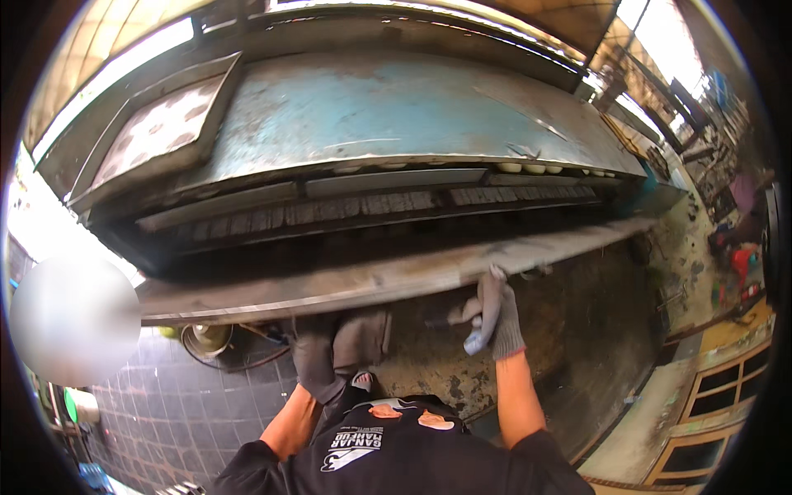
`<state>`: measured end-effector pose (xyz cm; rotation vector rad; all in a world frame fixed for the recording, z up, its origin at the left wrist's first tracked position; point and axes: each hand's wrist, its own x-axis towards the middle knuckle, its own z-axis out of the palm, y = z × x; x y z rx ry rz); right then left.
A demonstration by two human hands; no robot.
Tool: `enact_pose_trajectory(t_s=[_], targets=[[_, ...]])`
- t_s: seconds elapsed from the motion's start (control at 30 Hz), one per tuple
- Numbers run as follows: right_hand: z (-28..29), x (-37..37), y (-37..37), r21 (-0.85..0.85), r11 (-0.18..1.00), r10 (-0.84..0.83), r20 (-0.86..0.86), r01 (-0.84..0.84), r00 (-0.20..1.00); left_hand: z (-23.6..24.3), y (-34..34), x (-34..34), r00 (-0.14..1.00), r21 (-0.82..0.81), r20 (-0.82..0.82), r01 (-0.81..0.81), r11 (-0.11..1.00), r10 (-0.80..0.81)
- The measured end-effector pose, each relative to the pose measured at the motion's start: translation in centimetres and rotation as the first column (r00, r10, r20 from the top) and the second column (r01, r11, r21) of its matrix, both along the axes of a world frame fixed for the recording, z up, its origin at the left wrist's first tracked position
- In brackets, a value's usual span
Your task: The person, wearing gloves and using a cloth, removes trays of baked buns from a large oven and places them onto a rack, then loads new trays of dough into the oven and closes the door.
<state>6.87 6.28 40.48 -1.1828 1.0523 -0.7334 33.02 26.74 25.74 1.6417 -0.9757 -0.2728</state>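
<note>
A long metal panel (371, 285), blurred along its length, stretches across in front of a large metal oven-like unit. My right hand (495, 318), in a grey knitted glove with a bluish patch, is at its front edge. One fingertip meets that edge, while the other fingers curl inward beside a dark blurred shape (445, 313) that I cannot make out. Dark grey cloth-like material (359, 340) covers my left hand (318, 355) just under the panel, hiding the fingers. Behind the panel, a row of greyish slats (371, 205) shows inside the unit's long opening.
On the unit's worn blue top (355, 111) stands a shallow tray (157, 132) at the left. A thin metal tool (536, 124) lies farther right. Below left, a round metal pot (206, 338) is on dark floor tiles (165, 404). Red items (742, 264) are at the far right.
</note>
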Motion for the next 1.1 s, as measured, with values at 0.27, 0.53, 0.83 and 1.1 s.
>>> enact_pose_trajectory(t_s=[0.27,0.53,0.83,1.1], targets=[[-0.1,0.5,-15.5,-0.614,0.783,0.069,-0.080,-0.104,0.994,20.3,-18.9,-6.2,0.825,-0.599,-0.225,0.302,0.742,-0.518],[7.6,-5.8,-22.1,-0.747,0.624,-0.186,0.144,0.229,0.972,10.4,-31.2,-10.8,0.907,0.026,0.421,-0.040,0.999,0.026],[7.1,-2.5,-25.0,-0.874,0.467,-0.084,0.107,0.134,0.991,10.3,-34.5,-13.2,0.989,-0.192,-0.029,-0.146,0.970,0.143],[-16.5,-13.5,-27.0,-0.057,0.938,0.324,0.493,-0.342,0.807,4.4,-29.2,-19.3,0.825,0.193,0.560,-0.224,0.955,0.080]])
